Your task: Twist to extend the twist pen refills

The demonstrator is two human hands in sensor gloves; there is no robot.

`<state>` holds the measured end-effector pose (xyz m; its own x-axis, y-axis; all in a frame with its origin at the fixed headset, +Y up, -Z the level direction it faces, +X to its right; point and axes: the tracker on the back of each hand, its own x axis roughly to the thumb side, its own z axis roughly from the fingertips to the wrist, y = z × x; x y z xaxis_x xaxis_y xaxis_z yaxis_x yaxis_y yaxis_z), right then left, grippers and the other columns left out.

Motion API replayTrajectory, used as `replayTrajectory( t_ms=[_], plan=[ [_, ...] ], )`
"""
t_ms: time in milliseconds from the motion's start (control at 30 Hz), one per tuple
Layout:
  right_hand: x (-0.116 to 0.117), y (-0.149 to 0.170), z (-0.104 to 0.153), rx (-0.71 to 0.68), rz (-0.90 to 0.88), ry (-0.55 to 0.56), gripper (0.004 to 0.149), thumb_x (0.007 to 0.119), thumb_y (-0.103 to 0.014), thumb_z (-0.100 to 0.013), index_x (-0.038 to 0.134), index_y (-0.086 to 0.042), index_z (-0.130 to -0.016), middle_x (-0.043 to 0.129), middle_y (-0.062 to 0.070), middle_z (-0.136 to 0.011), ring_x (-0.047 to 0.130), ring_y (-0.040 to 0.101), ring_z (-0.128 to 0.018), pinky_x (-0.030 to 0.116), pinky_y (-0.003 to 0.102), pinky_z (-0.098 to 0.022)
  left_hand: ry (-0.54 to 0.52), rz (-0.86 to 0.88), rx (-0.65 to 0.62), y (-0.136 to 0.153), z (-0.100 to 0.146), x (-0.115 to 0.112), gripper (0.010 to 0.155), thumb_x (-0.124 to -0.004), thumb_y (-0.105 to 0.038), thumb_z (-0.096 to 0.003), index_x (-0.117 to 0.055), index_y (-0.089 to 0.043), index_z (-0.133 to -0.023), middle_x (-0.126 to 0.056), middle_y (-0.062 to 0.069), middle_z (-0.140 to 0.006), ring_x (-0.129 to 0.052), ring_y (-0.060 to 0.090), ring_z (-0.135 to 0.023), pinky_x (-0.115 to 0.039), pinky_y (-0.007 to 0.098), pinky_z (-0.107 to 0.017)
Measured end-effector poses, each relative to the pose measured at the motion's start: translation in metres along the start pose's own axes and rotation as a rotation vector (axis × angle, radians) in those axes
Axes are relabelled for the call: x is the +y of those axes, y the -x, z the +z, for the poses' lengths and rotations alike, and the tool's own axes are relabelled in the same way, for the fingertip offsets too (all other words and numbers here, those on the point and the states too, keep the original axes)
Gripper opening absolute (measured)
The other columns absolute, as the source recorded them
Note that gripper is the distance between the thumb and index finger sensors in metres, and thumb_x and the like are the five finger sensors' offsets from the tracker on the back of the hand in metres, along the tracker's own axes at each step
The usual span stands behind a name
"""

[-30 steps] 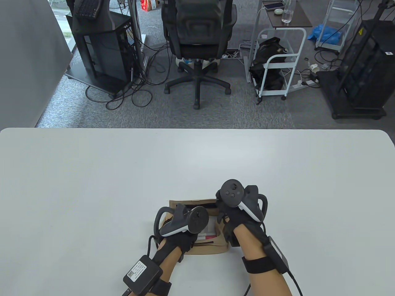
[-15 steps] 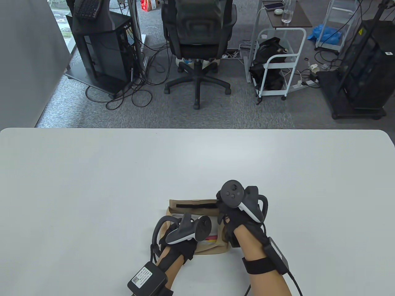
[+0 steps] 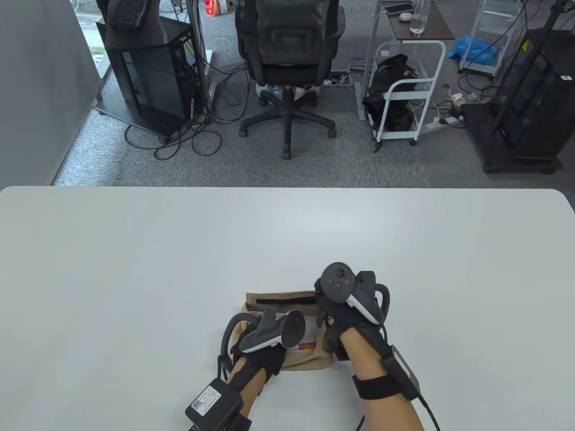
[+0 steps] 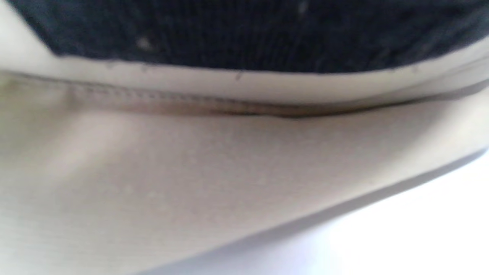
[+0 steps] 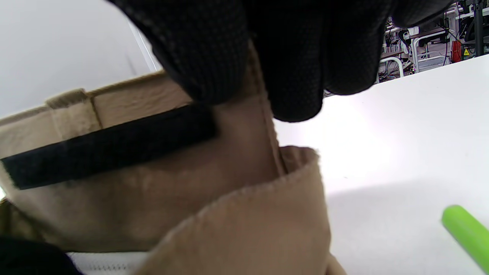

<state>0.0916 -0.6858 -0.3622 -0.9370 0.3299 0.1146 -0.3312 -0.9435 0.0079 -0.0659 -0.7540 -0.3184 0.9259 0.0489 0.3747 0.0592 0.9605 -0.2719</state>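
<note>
tan fabric pen pouch (image 3: pixel 310 359) sits near the front edge of the white table (image 3: pixel 134 269), a bit right of centre, flap (image 3: pixel 280 298) thrown open toward the far side with its black velcro strip (image 3: pixel 285 297) facing up. right hand (image 3: pixel 334 323) is at the pouch's right end; right wrist view shows its gloved fingers (image 5: pixel 214 49) pinching the flap's fabric edge right beside the velcro strip (image 5: pixel 107 149), so it holds the pouch (image 5: pixel 244 221) open. left hand (image 3: pixel 263 354) is over the pouch's left half, fingers down into the opening; left wrist view is blurred and shows only black glove (image 4: pixel 244 30) against the tan pouch wall (image 4: pixel 191 172), so cannot tell how far that hand is closed or whether it has anything. something white and a red-and-yellow bit (image 3: pixel 307 346) show inside the pouch between the two hands, too small to tell if they are pens. a bright green cylinder (image 5: pixel 468 233) lies on the table just beside the pouch on its right in the right wrist view, cut off by the frame edge; could be a pen barrel, cannot confirm. trackers sit on the backs of both hands. office chair (image 3: pixel 287 67) stands on the floor beyond the table's far edge.
</note>
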Motion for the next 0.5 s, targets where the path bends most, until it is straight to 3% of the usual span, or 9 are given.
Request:
replayTrajectory(
  t_ms=[333, 500],
  plan=[
    [0.0010, 0.0001, 0.0000, 0.000, -0.005, -0.003, 0.043, 0.093, -0.026, -0.043, 0.092, -0.007, -0.082, 0.099, 0.020, -0.073, 0.086, 0.048, -0.074, 0.059, 0.073, -0.061, 0.060, 0.054, 0.015, 0.0037, -0.0035, -0.0020, 0.049, -0.091, -0.029, -0.0391, -0.086, -0.010, -0.084, -0.088, 0.019, -0.082, -0.093, 0.034, -0.072, -0.077, 0.057, -0.058],
    [0.0013, 0.0012, -0.0001, -0.001, -0.019, -0.004, 0.043, 0.092, -0.025, -0.043, 0.092, -0.007, -0.082, 0.099, 0.020, -0.074, 0.086, 0.048, -0.074, 0.059, 0.073, -0.061, 0.021, 0.062, -0.012, 0.0079, 0.0025, -0.0009, 0.050, -0.086, -0.031, -0.0405, -0.083, -0.010, -0.086, -0.086, 0.018, -0.083, -0.092, 0.034, -0.073, -0.077, 0.057, -0.059]
  ],
)
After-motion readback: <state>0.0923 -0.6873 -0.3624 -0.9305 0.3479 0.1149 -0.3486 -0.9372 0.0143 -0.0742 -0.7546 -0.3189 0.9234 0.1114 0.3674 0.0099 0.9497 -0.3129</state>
